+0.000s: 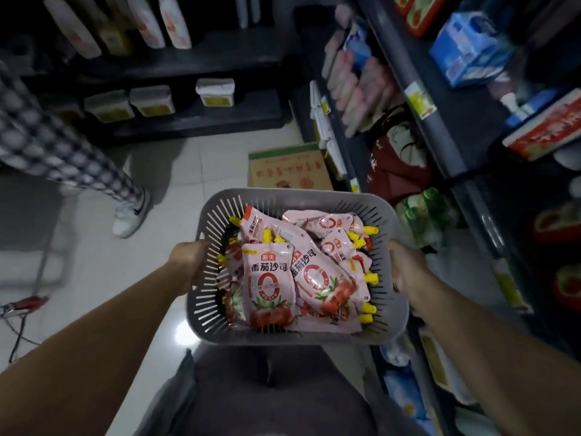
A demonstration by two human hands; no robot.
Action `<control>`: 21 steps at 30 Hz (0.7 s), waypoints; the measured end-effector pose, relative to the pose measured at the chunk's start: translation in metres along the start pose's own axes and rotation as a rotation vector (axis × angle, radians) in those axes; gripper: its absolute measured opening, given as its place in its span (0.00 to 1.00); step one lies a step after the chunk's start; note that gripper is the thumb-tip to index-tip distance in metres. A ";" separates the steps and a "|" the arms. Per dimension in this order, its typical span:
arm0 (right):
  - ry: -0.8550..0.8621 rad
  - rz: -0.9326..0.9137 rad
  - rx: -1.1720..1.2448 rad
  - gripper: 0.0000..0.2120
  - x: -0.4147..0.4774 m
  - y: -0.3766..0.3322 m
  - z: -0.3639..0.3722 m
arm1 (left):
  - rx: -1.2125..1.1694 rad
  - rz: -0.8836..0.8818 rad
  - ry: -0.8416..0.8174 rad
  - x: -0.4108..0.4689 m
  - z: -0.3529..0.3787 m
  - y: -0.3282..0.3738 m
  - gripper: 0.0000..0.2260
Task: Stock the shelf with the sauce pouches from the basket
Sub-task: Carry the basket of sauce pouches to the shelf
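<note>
1. Fingers of the left hand [188, 262] curl round the left rim of the basket [301, 198]. Those of the right hand [405, 265] grip the right rim, so 2 opposed holds keep the load level.
2. The sauce pouches [270, 287] lie heaped inside the basket, spouts pointing to all sides.
3. The shelf [446, 136] stands just right of the basket. Stocking it probably needs 1 hand freed.

The sauce pouches [270, 284] in the basket [388, 215] read 海天 and 番茄沙司 above a big red 0.
</note>
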State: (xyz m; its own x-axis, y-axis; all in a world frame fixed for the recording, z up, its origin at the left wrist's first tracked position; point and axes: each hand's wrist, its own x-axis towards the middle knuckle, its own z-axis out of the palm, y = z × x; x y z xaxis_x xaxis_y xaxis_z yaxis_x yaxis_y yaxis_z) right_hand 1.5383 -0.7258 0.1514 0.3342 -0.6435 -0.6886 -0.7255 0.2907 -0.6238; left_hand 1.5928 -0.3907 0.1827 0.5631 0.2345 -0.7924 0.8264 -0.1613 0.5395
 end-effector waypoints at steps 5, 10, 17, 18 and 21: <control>-0.039 0.033 -0.040 0.09 0.059 -0.067 0.038 | -0.025 -0.028 0.005 0.050 0.024 0.068 0.19; 0.022 0.053 -0.027 0.07 0.094 -0.132 0.080 | -0.026 -0.049 -0.002 0.109 0.044 0.136 0.18; 0.097 0.050 -0.104 0.16 0.156 -0.213 0.135 | -0.066 -0.071 0.058 0.173 0.073 0.211 0.19; 0.097 0.047 -0.115 0.16 0.161 -0.220 0.138 | -0.070 -0.073 0.062 0.176 0.076 0.217 0.19; 0.064 0.042 -0.158 0.17 0.182 -0.248 0.158 | -0.093 -0.096 0.069 0.194 0.088 0.238 0.19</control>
State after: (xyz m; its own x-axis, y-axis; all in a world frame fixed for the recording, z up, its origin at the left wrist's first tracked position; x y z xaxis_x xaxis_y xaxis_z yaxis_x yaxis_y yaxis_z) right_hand 1.8744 -0.8034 0.1221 0.2660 -0.6786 -0.6846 -0.8251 0.2069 -0.5257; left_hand 1.8985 -0.4679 0.1323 0.4776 0.3101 -0.8221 0.8712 -0.0460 0.4888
